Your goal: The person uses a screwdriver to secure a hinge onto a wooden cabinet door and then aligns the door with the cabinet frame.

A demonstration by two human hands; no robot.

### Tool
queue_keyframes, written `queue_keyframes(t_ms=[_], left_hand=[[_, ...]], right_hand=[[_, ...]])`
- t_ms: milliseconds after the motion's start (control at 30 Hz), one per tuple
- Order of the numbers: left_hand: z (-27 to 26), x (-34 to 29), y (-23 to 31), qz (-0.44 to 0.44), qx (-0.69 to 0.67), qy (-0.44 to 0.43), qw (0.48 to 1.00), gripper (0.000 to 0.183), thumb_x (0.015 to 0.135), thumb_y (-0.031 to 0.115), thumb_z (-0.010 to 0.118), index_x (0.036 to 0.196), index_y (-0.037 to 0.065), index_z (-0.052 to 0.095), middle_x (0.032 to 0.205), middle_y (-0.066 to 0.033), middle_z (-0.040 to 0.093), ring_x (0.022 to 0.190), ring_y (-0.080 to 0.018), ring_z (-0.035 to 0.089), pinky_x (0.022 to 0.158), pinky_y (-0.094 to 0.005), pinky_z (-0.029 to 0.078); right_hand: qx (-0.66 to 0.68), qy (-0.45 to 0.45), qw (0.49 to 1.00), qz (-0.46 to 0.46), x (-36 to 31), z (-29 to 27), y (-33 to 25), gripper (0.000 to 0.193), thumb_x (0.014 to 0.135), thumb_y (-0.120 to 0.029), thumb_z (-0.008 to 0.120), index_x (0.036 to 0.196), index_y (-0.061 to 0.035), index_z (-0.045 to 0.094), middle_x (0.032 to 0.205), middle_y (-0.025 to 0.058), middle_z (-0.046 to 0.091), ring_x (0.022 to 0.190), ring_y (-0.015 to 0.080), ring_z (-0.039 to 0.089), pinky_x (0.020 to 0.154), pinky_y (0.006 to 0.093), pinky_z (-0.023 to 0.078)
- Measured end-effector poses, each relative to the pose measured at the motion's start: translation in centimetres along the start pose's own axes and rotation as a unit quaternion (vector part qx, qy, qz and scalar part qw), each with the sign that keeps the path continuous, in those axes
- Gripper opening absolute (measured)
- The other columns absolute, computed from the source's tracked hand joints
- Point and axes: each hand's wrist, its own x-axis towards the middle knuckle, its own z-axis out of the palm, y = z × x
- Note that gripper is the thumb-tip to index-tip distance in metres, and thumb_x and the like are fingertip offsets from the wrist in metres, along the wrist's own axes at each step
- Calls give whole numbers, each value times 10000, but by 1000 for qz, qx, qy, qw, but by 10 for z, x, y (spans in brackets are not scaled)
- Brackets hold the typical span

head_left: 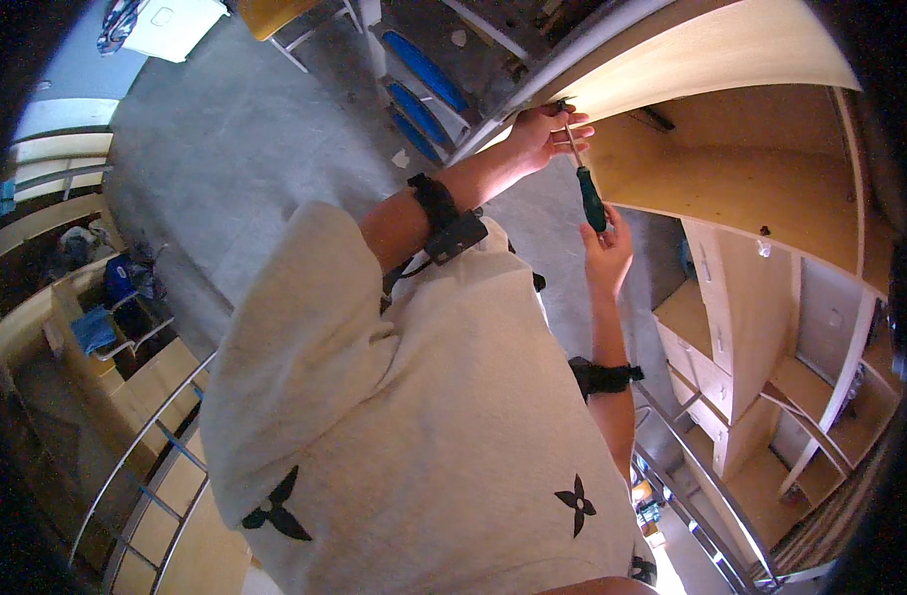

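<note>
My right hand (609, 250) is closed round the lower end of a screwdriver with a dark green handle (591, 201). Its metal shaft points up and away, past the fingers of my left hand (545, 137). The thumb and forefinger of that left hand pinch at a small dark piece (564, 103) by the edge of a pale wooden panel (662, 69), while the other fingers reach out beside the shaft. Whether the screwdriver's tip touches the dark piece I cannot tell.
An open wooden cabinet compartment (731, 174) lies to the right of my hands. Blue-topped ladder treads (424, 71) on a metal frame stand left of the panel. Metal rails (166, 436) are at lower left, with wooden shelving beyond. Grey floor (245, 129) spreads out below.
</note>
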Motion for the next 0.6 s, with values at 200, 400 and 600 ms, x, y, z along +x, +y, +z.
queue_keyframes(t_ms=[200, 400, 600], left_hand=[[1, 4, -4, -4, -34, 7, 999, 237, 933, 112, 442, 1151, 28, 483, 1191, -194, 541, 1098, -362, 544, 916, -516, 477], [1, 6, -5, 0, -27, 15, 1000, 240, 925, 113, 461, 1147, 27, 488, 1163, -171, 564, 1078, -369, 553, 911, -509, 482], [0, 8, -6, 12, -55, 23, 998, 113, 896, 72, 515, 995, 23, 537, 1060, -179, 604, 946, -347, 618, 834, -480, 525]], right_hand=[[509, -194, 753, 370, 12, -18, -9, 348, 943, -319, 457, 860, 8, 539, 617, 93, 561, 391, 131, 436, 428, 259, 381], [86, -22, 993, 83, 9, -7, -4, 332, 948, -306, 446, 877, 6, 535, 654, 94, 576, 419, 131, 460, 426, 261, 382], [276, -85, 924, 250, 8, -14, 1, 243, 903, -151, 545, 1075, 17, 518, 795, 104, 606, 515, 171, 548, 488, 235, 429]])
